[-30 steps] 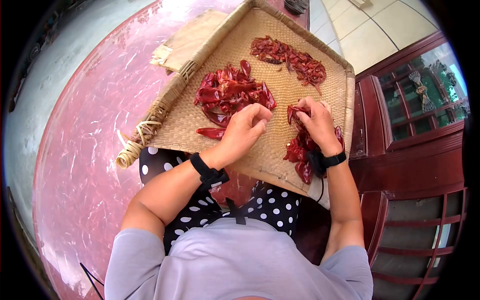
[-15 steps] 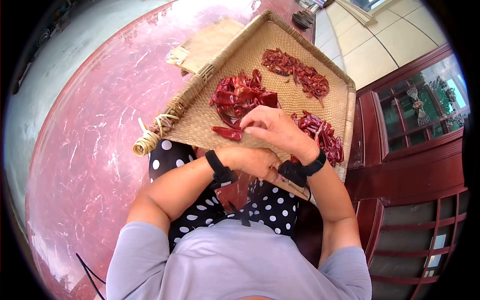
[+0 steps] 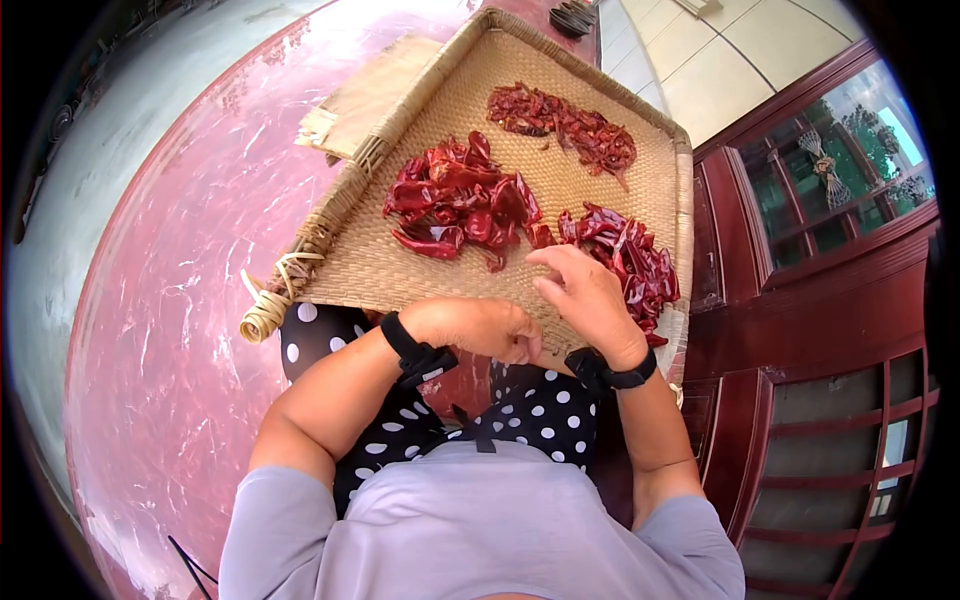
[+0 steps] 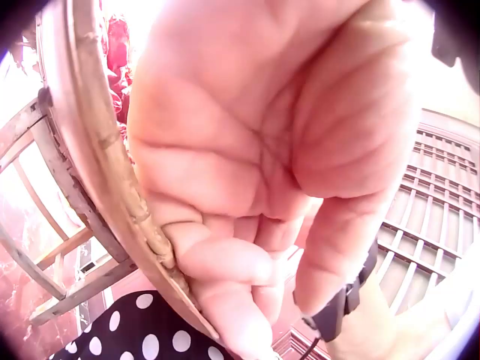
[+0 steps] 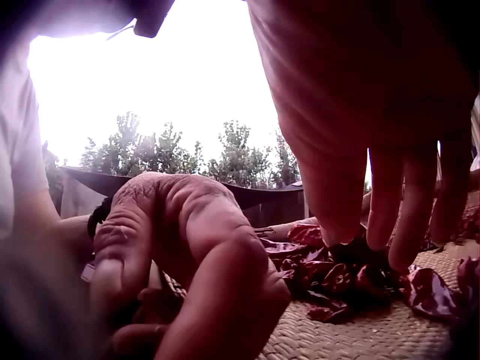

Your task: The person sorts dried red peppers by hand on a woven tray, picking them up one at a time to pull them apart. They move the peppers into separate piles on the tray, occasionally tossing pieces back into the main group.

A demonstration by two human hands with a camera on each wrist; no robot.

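Observation:
Over the front of the woven tray (image 3: 360, 262), the right hand (image 3: 592, 300) reaches leftward, its fingertips close to a red chili piece (image 3: 540, 236) between two piles. In the right wrist view its fingers (image 5: 409, 210) hang fairly straight at the dark red chilies (image 5: 367, 281); contact cannot be told. The left hand (image 3: 480, 328) is at the tray's near edge, fingers loosely bent. Its palm (image 4: 255, 142) faces the left wrist camera beside the tray rim (image 4: 101, 135), with nothing visible in it. Red chilies form a left pile (image 3: 455, 195) and a right pile (image 3: 635, 265).
A strip of smaller, crumpled red pieces (image 3: 565, 125) lies at the tray's far side. Beyond the left rim is a flat board (image 3: 375, 90) on the reddish floor (image 3: 190, 280). A dark red door (image 3: 830, 310) stands at the right. Dotted trousers (image 3: 545, 415) show below the tray.
The left hand has left the left pile for the tray's near edge. The right hand swung from the right pile toward the left one, then partly back. The lone front chili now lies against the left pile.

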